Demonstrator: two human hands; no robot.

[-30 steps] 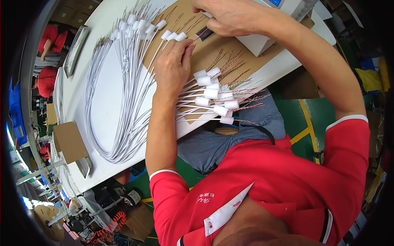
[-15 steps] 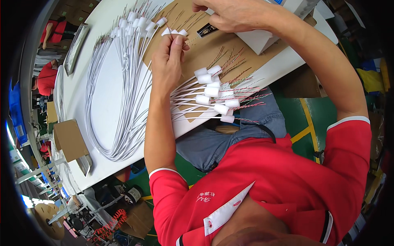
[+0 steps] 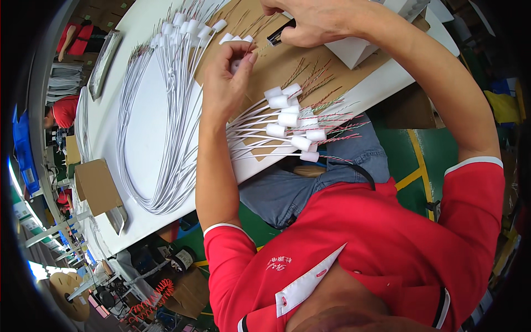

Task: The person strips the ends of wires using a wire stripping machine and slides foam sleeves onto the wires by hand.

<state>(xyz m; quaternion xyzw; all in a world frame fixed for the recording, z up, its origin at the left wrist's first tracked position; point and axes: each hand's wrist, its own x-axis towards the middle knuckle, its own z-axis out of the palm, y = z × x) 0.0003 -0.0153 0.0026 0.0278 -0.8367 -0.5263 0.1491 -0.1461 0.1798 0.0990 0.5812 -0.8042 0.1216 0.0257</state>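
My left hand point(image 3: 228, 80) is closed round a white foam sleeve point(image 3: 235, 66) on a cable end, with thin twisted wires point(image 3: 250, 51) showing by its fingertips. Across from it, at the top edge, my right hand point(image 3: 312, 23) has its fingers curled; what they hold, if anything, is hidden. A small black object point(image 3: 279, 33) lies beside its lower fingers, partly covered. Right of my left forearm spreads a group of white cables with foam sleeves point(image 3: 289, 120) and coloured twisted wire ends. Another bundle of white cables point(image 3: 166, 110) curves across the table on the left.
Brown cardboard point(image 3: 265, 72) covers part of the white table point(image 3: 146, 127). A white box point(image 3: 354, 52) stands under my right forearm. An open brown carton point(image 3: 98, 187) sits at the left table edge. Other people point(image 3: 66, 112) in red are at the far left.
My left hand has turned and its fingers have curled in, so a white foam sleeve now shows inside them. My right hand has shifted slightly and covers more of the black object.
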